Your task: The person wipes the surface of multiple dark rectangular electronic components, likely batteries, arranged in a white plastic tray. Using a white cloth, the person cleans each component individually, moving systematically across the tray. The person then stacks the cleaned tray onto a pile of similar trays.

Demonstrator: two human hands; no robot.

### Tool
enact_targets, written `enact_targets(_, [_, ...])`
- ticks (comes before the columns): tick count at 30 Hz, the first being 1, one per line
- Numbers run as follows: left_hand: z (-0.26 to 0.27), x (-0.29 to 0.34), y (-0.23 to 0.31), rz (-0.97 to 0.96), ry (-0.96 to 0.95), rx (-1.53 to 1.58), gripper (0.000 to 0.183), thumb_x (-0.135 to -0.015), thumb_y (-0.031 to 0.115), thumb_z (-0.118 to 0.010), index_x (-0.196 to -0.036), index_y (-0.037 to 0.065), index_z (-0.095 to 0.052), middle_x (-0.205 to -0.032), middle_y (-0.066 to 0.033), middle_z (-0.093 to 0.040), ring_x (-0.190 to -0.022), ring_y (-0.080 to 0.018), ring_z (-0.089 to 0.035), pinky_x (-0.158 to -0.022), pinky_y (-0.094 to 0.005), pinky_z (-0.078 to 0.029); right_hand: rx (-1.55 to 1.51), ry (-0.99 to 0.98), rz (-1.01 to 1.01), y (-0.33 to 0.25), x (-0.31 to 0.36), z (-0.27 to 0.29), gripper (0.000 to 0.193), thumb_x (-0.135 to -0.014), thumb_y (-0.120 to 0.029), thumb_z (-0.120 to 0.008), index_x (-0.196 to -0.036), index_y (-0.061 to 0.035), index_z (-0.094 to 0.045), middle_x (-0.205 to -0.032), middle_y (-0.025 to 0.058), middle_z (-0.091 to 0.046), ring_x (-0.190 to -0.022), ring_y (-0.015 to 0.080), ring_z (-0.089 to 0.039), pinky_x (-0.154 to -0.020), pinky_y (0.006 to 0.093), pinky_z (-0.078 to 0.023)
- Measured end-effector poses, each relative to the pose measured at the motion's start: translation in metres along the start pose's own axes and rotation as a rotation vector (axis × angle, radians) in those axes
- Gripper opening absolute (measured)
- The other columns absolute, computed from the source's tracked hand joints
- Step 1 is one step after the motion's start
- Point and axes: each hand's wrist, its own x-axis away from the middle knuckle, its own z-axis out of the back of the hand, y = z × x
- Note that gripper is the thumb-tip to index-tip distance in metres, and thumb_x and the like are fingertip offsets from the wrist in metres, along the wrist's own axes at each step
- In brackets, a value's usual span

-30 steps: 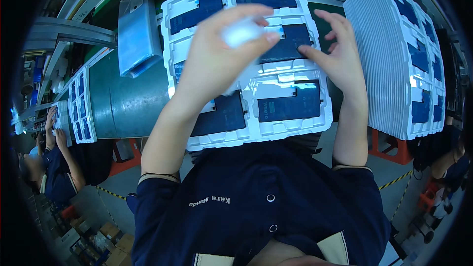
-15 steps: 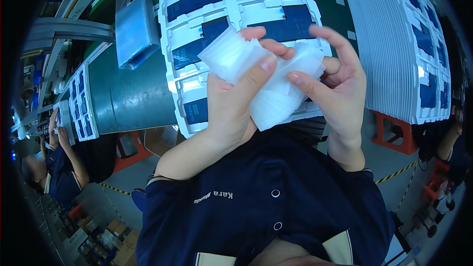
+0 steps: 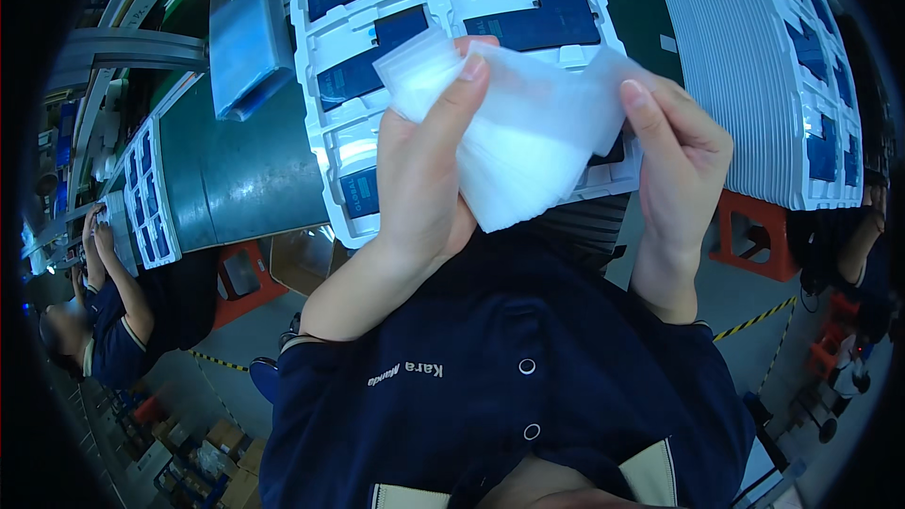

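A fanned stack of thin, translucent white sheets (image 3: 523, 155) spreads between my two hands above a white tray. My left hand (image 3: 419, 160) is closed around the stack's left part, its thumb pressed on top. At the far right corner of the fan, my right hand (image 3: 683, 155) pinches a sheet's edge between thumb and fingers. Beneath lies the white moulded tray (image 3: 313, 137), its compartments holding dark flat L-shaped pieces (image 3: 537, 21) that look like batteries. My hands and the sheets hide the tray's middle and near part.
A tall stack of white trays (image 3: 731, 99) stands at the right. On the green worktop (image 3: 240, 174) lies a clear plastic sleeve (image 3: 247, 47). Another filled tray (image 3: 151, 193) is at the left, near a co-worker (image 3: 123, 297). Red stools (image 3: 754, 238) stand below the bench edge.
My right hand has moved right and drawn a sheet's corner outward, so the stack is fanned wider. My left thumb has shifted left and up on the stack.
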Motion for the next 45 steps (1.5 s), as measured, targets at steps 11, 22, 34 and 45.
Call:
enact_targets(11, [-0.002, 0.018, 0.009, -0.237, -0.336, -1.752, 0.033, -0.073, 0.010, -0.071, -0.103, -0.001, -0.062, -0.085, -0.0169, -0.058, -0.073, -0.0391, -0.058, -0.064, -0.0432, -0.046, -0.049, 0.051, -0.030, 0.016, -0.014, 0.042, 0.017, -0.082, 0.004, -0.067, -0.099, 0.0033, -0.065, -0.094, 0.0099, -0.068, -0.085, 0.0105, -0.063, -0.078, 0.0211, -0.048])
enact_targets(22, [-0.005, 0.023, 0.040, -0.313, -0.615, -1.546, 0.025, -0.059, -0.005, -0.062, -0.083, 0.002, -0.061, -0.086, -0.0137, -0.056, -0.071, -0.0355, -0.059, -0.063, -0.0404, -0.047, -0.024, -0.124, -0.155, 0.016, -0.026, 0.037, 0.017, -0.082, 0.001, -0.068, -0.097, 0.0014, -0.062, -0.088, 0.0044, -0.064, -0.075, 0.0052, -0.059, -0.066, 0.0165, -0.046])
enact_targets(34, [0.005, 0.029, 0.033, -0.150, -0.749, -1.562, 0.021, -0.059, -0.003, -0.060, -0.078, 0.005, -0.062, -0.131, -0.0173, -0.051, -0.079, -0.0363, -0.063, -0.068, -0.0405, -0.051, 0.388, -0.418, -0.180, 0.000, -0.017, 0.023, 0.013, -0.076, 0.001, -0.069, -0.089, 0.0029, -0.066, -0.067, 0.0042, -0.062, -0.055, 0.0036, -0.055, -0.051, 0.0188, -0.046])
enact_targets(45, [0.011, 0.017, 0.032, -0.183, -0.765, -1.530, 0.017, -0.062, 0.000, -0.063, -0.078, 0.002, -0.062, -0.116, -0.0194, -0.062, -0.083, -0.0349, -0.064, -0.072, -0.0369, -0.051, 0.813, -0.434, 0.078, -0.012, -0.018, 0.016, 0.032, -0.070, 0.000, -0.070, -0.102, -0.0030, -0.063, -0.082, 0.0120, -0.059, -0.064, 0.0191, -0.059, -0.058, 0.0279, -0.047])
